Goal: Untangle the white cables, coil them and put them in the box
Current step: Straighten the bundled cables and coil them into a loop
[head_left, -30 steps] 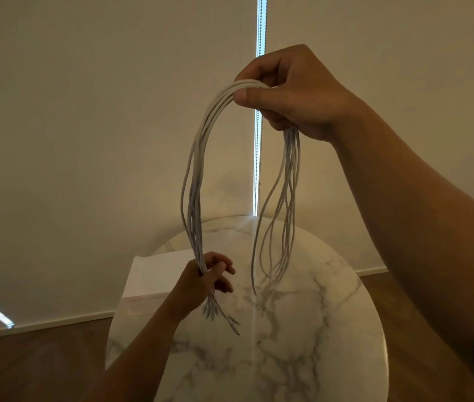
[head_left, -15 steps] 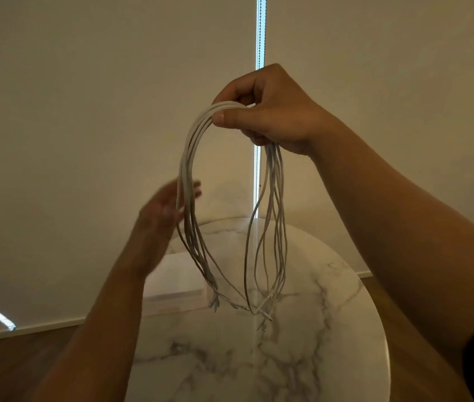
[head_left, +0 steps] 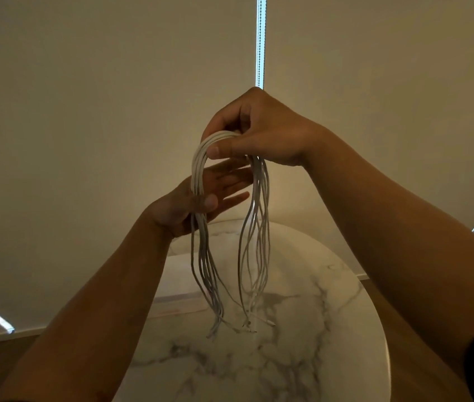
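A bundle of several white cables [head_left: 254,242] hangs folded over my right hand [head_left: 262,132], which pinches the bend between thumb and fingers, high above the table. Both halves dangle down, their ends loose just above the marble. My left hand [head_left: 201,198] is just below the right, palm up and fingers spread behind the left half of the bundle, its thumb pressing those strands against the palm. The box [head_left: 177,291] is a pale flat shape on the table's far left, partly hidden by my left forearm and the cables.
A round white marble table [head_left: 302,358] lies below the hands. Beige roller blinds fill the background, with a bright vertical gap [head_left: 261,39] between them. Wooden floor shows at the lower left and right.
My right hand has come lower with the bundle. My left hand let go of the cable ends, rose, and now rests on the left half just under the right hand.
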`<control>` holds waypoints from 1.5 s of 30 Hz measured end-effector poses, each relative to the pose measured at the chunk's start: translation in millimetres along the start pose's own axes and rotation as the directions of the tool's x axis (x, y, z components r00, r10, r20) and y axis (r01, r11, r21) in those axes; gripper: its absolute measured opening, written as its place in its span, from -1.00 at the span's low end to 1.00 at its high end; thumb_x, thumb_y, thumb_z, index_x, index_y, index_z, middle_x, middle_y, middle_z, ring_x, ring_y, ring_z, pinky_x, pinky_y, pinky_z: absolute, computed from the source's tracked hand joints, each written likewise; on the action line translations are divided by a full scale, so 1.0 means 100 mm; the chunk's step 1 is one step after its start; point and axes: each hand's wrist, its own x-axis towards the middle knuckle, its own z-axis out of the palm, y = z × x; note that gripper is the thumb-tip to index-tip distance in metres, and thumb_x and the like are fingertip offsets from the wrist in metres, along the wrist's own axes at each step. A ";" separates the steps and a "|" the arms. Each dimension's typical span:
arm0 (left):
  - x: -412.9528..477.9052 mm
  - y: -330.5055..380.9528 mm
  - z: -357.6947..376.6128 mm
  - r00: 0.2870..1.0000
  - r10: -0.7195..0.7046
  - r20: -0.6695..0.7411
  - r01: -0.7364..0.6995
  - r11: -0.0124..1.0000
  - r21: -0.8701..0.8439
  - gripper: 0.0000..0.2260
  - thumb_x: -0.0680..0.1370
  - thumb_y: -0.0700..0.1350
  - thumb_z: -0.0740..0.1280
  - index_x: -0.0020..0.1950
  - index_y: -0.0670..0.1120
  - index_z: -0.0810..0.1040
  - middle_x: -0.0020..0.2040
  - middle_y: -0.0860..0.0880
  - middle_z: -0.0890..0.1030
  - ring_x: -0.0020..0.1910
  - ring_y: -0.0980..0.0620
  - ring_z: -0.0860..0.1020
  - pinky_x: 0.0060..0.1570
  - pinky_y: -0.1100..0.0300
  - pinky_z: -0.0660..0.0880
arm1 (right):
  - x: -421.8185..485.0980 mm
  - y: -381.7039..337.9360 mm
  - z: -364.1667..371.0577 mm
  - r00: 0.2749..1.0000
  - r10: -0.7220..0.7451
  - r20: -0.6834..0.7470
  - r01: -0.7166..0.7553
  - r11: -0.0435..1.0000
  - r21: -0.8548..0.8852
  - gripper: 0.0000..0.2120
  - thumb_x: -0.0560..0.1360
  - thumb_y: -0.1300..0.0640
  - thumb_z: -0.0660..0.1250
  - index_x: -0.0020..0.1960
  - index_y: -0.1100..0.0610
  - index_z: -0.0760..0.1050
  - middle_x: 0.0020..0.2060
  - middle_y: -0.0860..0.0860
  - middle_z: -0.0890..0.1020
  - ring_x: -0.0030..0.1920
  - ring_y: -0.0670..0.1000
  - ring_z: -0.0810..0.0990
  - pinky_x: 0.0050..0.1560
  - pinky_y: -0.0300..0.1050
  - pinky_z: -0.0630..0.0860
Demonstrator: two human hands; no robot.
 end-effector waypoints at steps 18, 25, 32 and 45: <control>0.14 -0.53 0.44 0.991 0.027 -0.129 -0.037 0.996 -0.076 -0.61 0.48 0.08 0.44 0.08 -0.20 0.50 -0.19 -0.14 0.56 -0.19 -0.12 0.57 -0.07 -0.04 0.54 | 0.09 0.09 -0.27 0.994 -0.039 -0.106 0.068 0.956 0.286 -0.90 0.51 0.27 0.39 0.01 0.25 0.63 -0.32 0.13 0.56 -0.35 0.06 0.44 -0.25 -0.11 0.45; 0.09 -0.71 0.55 0.928 0.009 -0.372 -0.044 0.995 -0.087 -0.61 0.41 0.19 0.47 -0.24 -0.08 0.43 -0.43 -0.08 0.28 -0.50 0.00 0.23 -0.47 0.10 0.18 | 0.09 0.18 -0.22 0.992 -0.018 -0.121 0.057 0.943 0.328 -0.92 0.51 0.29 0.39 -0.01 0.25 0.63 -0.36 0.10 0.54 -0.38 0.03 0.43 -0.28 -0.12 0.44; 0.05 -0.68 0.51 0.942 0.028 -0.336 -0.041 0.999 -0.030 -0.63 0.42 0.20 0.45 -0.22 -0.11 0.54 -0.45 -0.08 0.33 -0.53 0.04 0.29 -0.49 0.25 0.29 | 0.14 0.16 -0.20 0.992 -0.042 -0.123 0.082 0.936 0.341 -0.92 0.51 0.29 0.39 -0.02 0.27 0.62 -0.38 0.08 0.53 -0.40 0.03 0.40 -0.31 -0.12 0.41; -0.17 -1.19 0.70 0.943 -0.106 -0.316 0.141 0.986 0.089 -0.73 0.61 0.02 0.24 -0.16 -0.13 0.56 -0.35 -0.09 0.58 -0.33 -0.08 0.61 -0.02 -0.29 0.54 | 0.12 0.11 -0.28 0.952 -0.018 -0.305 0.112 0.949 0.294 -0.92 0.54 0.24 0.36 -0.03 0.23 0.61 -0.40 -0.05 0.56 -0.37 -0.01 0.45 -0.26 -0.13 0.46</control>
